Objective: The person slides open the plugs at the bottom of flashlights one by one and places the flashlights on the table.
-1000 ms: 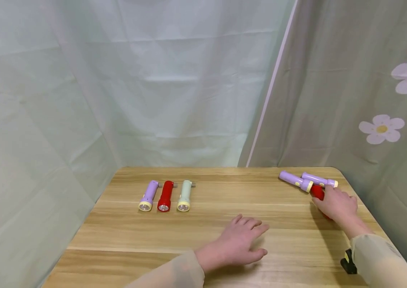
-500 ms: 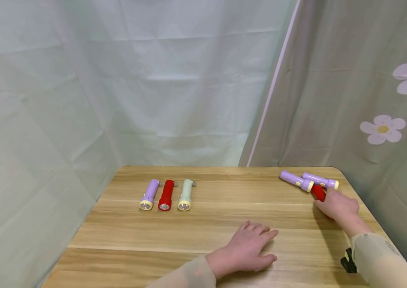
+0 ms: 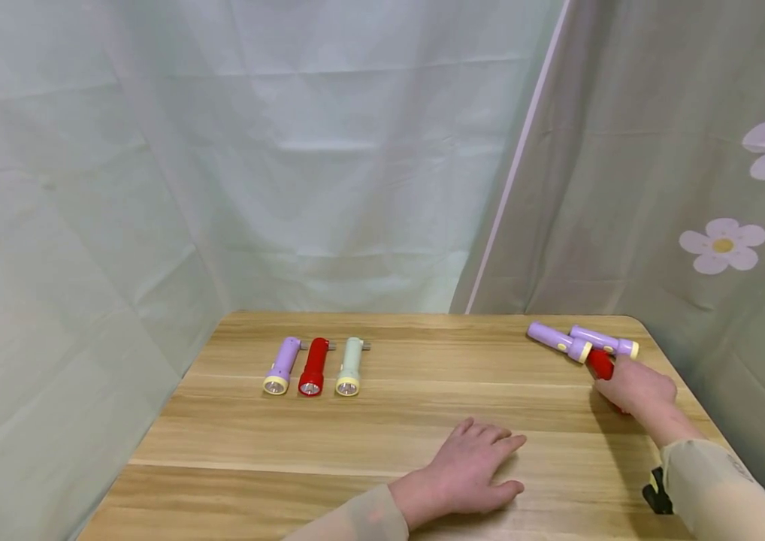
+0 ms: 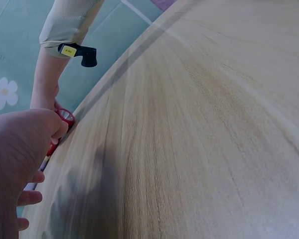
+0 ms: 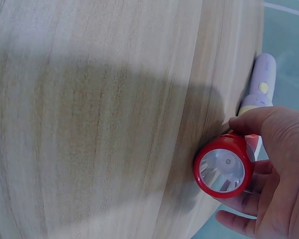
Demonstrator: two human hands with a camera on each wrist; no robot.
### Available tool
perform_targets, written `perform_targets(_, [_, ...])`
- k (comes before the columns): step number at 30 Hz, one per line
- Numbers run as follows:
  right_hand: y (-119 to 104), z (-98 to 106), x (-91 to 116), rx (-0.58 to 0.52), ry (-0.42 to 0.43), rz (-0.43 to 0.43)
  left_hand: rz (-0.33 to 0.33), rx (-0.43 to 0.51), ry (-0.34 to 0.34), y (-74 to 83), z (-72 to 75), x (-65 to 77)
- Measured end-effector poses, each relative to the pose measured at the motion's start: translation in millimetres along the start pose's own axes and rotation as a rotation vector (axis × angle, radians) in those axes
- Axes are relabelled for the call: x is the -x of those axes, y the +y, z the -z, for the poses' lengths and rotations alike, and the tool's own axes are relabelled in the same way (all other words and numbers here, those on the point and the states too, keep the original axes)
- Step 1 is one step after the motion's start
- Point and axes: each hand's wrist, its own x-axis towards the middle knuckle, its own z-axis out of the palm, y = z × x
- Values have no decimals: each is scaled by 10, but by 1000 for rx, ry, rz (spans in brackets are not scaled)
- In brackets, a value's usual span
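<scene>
I have right fingers (image 5: 246, 203) curled round red flashlight (image 5: 223, 169), purple flashlights (image 3: 551, 337) crowding its far end, left fingers (image 3: 509, 444) loosely spread over table (image 3: 436, 376).

Curtained-off work space, type of rm. unclear: wood-grain tbl. (image 3: 220, 443) enclosed by pale fabric curtain (image 3: 355, 165) at back + L, flower-print curtain (image 3: 639, 173) at R.

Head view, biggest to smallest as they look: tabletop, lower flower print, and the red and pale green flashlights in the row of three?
Tabletop
Lower flower print
Red flashlight and pale green flashlight: look alike, so unranked
</scene>
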Motion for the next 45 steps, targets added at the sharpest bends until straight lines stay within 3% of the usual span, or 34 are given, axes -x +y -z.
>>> perform_targets(32, [24,12,30,14,-21,3,10,28,-3,-43,9,-6])
perform_targets(37, [77,15,107,-16,20,21,14,23,2,-60,20,-7])
perform_targets(45, [121,65,257,-19,162,103,24,20,33,-164,94,-1])
